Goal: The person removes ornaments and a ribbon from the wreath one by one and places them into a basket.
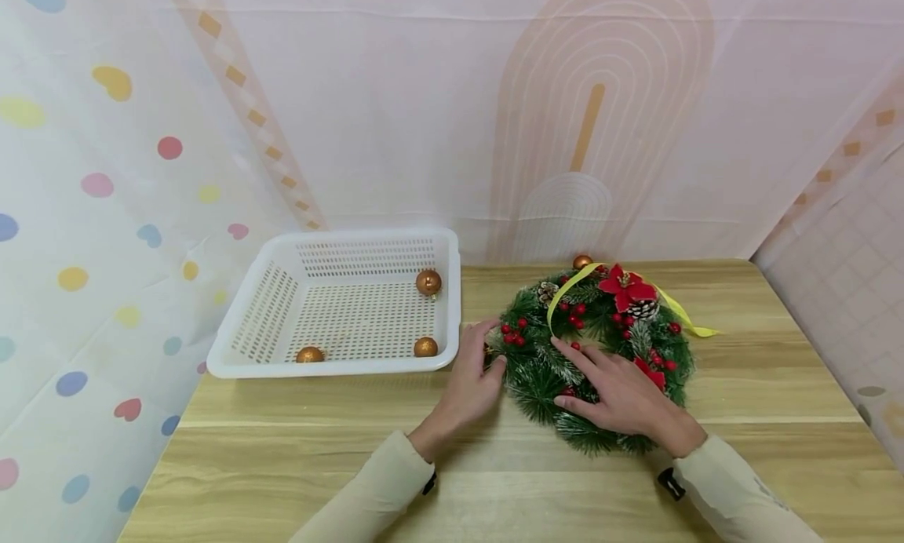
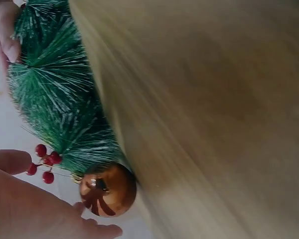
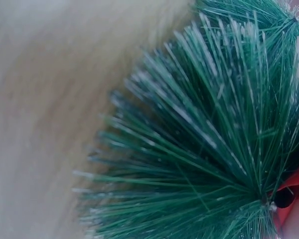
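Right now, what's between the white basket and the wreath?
The left grip, in the head view; the left wrist view also shows a copper ball beside it, at the wreath's edge.

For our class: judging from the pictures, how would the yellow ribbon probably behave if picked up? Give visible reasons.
The yellow ribbon probably bends easily, since it curves over the wreath. It is likely light, being a thin, narrow strip. Its smooth arc suggests it might keep slight springiness.

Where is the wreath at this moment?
In the right half of the head view, the wreath lies on the table, right of the white basket, under the right hand.
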Tool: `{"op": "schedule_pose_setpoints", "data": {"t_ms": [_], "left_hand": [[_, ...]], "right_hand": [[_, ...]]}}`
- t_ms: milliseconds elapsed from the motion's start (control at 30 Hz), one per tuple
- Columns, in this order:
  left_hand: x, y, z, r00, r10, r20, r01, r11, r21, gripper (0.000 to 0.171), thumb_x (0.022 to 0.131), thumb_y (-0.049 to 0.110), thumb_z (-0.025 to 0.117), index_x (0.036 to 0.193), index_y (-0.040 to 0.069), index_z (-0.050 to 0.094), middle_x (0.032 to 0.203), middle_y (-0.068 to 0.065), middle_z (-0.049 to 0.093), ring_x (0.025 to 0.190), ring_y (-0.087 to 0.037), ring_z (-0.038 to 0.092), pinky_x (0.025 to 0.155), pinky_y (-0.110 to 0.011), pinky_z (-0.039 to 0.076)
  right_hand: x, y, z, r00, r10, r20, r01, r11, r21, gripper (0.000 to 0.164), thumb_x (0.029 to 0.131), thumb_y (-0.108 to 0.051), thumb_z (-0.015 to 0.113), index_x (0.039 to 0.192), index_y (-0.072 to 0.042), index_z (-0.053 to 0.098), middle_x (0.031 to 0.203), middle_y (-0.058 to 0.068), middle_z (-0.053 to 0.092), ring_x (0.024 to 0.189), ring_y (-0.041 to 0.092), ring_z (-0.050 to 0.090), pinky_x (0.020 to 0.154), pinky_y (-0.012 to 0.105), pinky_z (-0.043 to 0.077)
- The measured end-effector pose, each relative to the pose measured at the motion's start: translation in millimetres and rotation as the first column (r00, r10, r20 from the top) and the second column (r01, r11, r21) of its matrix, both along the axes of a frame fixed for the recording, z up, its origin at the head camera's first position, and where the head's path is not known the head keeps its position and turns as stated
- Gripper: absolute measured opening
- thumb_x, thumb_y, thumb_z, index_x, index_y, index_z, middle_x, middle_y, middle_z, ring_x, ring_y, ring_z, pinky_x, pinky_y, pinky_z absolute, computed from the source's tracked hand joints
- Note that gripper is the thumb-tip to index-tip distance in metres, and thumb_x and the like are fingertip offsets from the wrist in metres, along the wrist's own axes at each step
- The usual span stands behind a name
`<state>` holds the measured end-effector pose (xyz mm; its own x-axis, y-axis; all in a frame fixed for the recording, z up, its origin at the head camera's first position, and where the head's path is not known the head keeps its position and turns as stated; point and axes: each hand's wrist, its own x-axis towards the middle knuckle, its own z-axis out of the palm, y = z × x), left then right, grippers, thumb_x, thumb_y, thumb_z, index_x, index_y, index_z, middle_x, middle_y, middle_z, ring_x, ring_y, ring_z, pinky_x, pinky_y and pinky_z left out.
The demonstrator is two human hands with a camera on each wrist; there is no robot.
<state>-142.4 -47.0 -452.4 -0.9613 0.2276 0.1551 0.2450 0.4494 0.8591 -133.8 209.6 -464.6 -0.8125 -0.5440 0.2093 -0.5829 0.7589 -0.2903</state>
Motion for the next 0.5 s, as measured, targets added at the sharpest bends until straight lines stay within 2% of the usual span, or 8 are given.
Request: {"op": "schedule_pose_setpoints", "data": {"t_ms": [100, 200, 300, 400, 500], "left_hand": [[-2.9, -0.4, -2.8, 0.998, 0.034, 0.057, -0.033, 0.999, -0.007, 0.059, 0.096, 0.009, 0.055, 0.151, 0.007, 0.033, 0.154, -0.014, 0.035, 0.144, -0.03, 0.031, 0.118, -0.05, 0.026], [-5.3, -1.2, -5.4, 0.99, 0.055, 0.126, -0.055, 0.998, -0.007, 0.059, 0.098, 0.012, 0.054, 0.152, 0.009, 0.031, 0.157, -0.012, 0.032, 0.145, -0.03, 0.03, 0.117, -0.05, 0.027], [-7.2, -2.1, -7.1, 0.985, 0.06, 0.16, -0.061, 0.998, 0.0, 0.057, 0.099, 0.01, 0.052, 0.152, 0.009, 0.032, 0.157, -0.013, 0.032, 0.145, -0.032, 0.031, 0.117, -0.051, 0.027], [-8.5, -3.1, -8.5, 0.982, 0.063, 0.18, -0.065, 0.998, 0.007, 0.053, 0.1, 0.009, 0.051, 0.151, 0.008, 0.034, 0.153, -0.016, 0.038, 0.138, -0.034, 0.04, 0.112, -0.052, 0.034], [-9.0, -4.1, -9.0, 0.975, 0.07, 0.209, -0.073, 0.997, 0.009, 0.05, 0.101, 0.008, 0.049, 0.149, 0.008, 0.036, 0.14, -0.019, 0.048, 0.123, -0.034, 0.052, 0.101, -0.051, 0.044]], "right_hand": [[-0.2, -0.6, 0.9, 1.0, 0.001, -0.001, -0.001, 1.0, 0.0, 0.081, 0.09, -0.056, 0.064, 0.157, -0.025, 0.03, 0.136, 0.02, 0.056, 0.091, 0.038, 0.067, 0.077, 0.052, 0.054], [-0.5, -1.1, 1.2, 1.0, -0.001, 0.006, 0.001, 1.0, -0.002, 0.082, 0.09, -0.056, 0.064, 0.157, -0.025, 0.029, 0.138, 0.021, 0.055, 0.094, 0.04, 0.067, 0.079, 0.053, 0.054], [-0.2, -1.3, 1.4, 1.0, -0.005, 0.014, 0.005, 1.0, -0.004, 0.082, 0.09, -0.056, 0.064, 0.157, -0.026, 0.029, 0.138, 0.021, 0.055, 0.096, 0.042, 0.066, 0.08, 0.055, 0.054], [0.3, -1.3, 1.0, 1.0, -0.007, 0.013, 0.007, 1.0, -0.002, 0.082, 0.09, -0.056, 0.064, 0.157, -0.026, 0.029, 0.137, 0.02, 0.056, 0.094, 0.041, 0.067, 0.079, 0.055, 0.054], [0.4, -1.4, 0.5, 1.0, -0.008, 0.01, 0.008, 1.0, 0.0, 0.082, 0.09, -0.056, 0.065, 0.157, -0.025, 0.029, 0.135, 0.02, 0.057, 0.091, 0.039, 0.067, 0.077, 0.054, 0.054]]}}
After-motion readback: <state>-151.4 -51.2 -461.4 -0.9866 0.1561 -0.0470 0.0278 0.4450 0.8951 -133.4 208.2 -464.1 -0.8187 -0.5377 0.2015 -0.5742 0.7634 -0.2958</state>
